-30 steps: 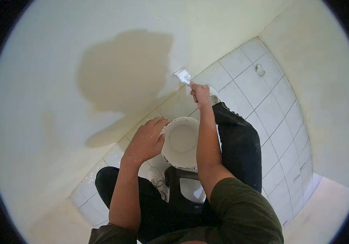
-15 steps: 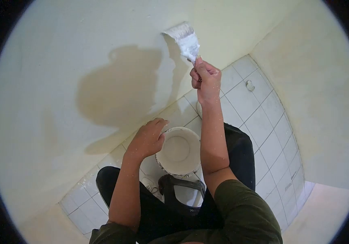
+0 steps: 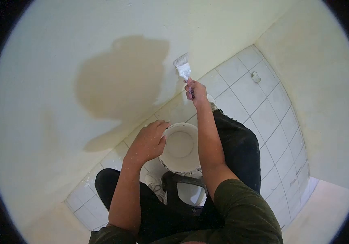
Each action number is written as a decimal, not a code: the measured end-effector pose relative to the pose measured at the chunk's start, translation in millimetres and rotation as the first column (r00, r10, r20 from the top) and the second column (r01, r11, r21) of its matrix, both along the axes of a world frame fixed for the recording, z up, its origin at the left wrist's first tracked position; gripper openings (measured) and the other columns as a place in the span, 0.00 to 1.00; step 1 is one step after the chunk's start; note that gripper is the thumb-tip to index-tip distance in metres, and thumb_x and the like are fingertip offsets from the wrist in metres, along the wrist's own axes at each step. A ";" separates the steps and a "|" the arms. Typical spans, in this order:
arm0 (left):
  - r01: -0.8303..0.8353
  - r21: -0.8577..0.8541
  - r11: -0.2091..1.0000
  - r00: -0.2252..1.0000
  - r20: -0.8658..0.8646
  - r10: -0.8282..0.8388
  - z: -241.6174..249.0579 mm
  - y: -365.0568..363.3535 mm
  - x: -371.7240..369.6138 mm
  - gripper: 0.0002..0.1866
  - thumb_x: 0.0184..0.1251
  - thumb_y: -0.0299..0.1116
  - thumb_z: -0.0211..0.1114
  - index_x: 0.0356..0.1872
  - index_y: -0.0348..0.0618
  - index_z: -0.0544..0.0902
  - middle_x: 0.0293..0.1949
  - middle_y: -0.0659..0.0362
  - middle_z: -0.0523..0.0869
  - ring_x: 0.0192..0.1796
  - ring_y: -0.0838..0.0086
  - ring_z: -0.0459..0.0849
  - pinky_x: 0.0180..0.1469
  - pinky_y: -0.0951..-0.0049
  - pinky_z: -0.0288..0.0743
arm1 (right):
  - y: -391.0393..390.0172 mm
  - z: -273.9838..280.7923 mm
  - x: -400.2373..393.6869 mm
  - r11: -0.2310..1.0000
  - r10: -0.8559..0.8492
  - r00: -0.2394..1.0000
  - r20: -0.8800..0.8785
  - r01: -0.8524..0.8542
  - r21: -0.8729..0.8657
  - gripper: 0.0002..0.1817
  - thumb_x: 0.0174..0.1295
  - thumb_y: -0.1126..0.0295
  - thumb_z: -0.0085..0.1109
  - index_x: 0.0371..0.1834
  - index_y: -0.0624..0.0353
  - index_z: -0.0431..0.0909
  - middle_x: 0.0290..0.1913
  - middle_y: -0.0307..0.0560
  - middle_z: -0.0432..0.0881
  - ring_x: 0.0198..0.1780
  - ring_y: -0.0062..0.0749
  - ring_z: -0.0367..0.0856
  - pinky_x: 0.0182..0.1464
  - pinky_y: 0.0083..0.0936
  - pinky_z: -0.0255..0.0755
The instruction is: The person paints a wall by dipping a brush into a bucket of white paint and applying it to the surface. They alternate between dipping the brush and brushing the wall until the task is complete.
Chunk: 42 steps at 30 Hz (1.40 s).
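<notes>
My right hand (image 3: 197,92) is closed around the handle of a paintbrush (image 3: 184,70). White paint coats the brush's ferrule, and its bristles are up at the pale wall (image 3: 121,24). A white bucket (image 3: 179,164) stands between my knees, with paint marks along its rim and a pale inside. At its left side is my left hand (image 3: 147,140), fingers loosely stretched and thumb overlapping the rim in this view. Small white specks dot both forearms.
Beneath me is a dark stool (image 3: 170,189) with a cut-out. The white tiled floor (image 3: 255,105) meets walls on the left and right. A small pale lump (image 3: 255,77) lies on the tiles. One shoe (image 3: 155,185) shows beside the stool.
My right hand and the paintbrush have come down and nearer to me along the wall. The left hand stays beside the bucket, and the view has shifted slightly.
</notes>
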<state>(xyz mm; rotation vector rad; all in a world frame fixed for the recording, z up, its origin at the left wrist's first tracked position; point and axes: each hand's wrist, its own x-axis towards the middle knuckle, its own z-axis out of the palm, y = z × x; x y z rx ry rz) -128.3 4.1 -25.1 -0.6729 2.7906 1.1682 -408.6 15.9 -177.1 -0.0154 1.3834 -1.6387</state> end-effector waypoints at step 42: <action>-0.099 -0.021 0.995 0.976 -0.195 0.093 9.7 -12.7 45.3 0.24 0.64 0.27 0.62 0.62 0.38 0.76 0.61 0.46 0.80 0.64 0.51 0.77 0.69 0.57 0.70 | 27.1 384.8 98.7 0.939 -0.196 0.818 -0.540 -0.002 -0.343 0.19 0.71 0.56 0.64 0.40 0.66 0.85 0.19 0.28 0.65 0.15 0.09 0.52 0.18 0.17 0.41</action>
